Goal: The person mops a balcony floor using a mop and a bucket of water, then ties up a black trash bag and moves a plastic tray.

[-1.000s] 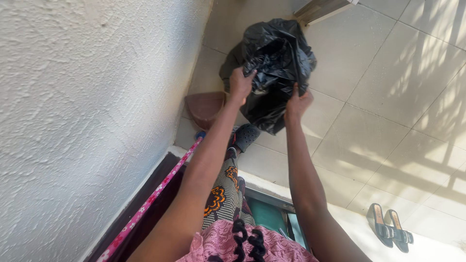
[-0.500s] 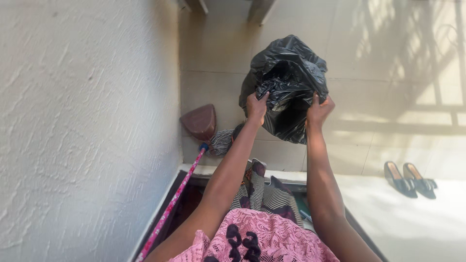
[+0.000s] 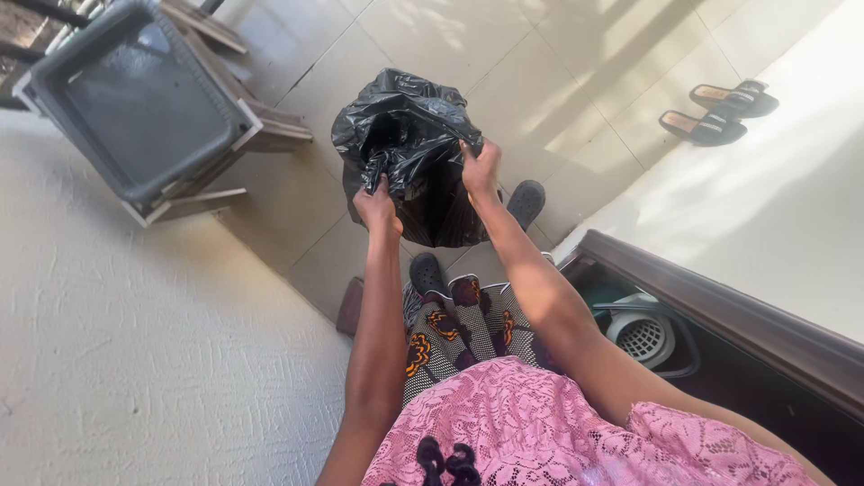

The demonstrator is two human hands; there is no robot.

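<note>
I hold a crumpled black plastic bag (image 3: 409, 148) in front of me over the tiled floor. My left hand (image 3: 376, 205) grips its near left edge and my right hand (image 3: 480, 166) grips its right edge. The bag's mouth gapes a little between my hands; its contents are hidden. My feet in dark perforated clogs (image 3: 427, 273) stand just below the bag, under a patterned skirt and pink lace top.
A grey chair on a wooden frame (image 3: 144, 103) stands at the upper left by the textured white wall (image 3: 135, 360). A pair of black sandals (image 3: 720, 112) lies at the upper right. A dark door frame (image 3: 720, 310) and a white fan (image 3: 641, 335) are at the right. A brown dustpan (image 3: 350, 308) leans near my left arm.
The view has swung round to the left, bringing the chair into sight. The broom has dropped out of view. Both hands keep their hold on the bag.
</note>
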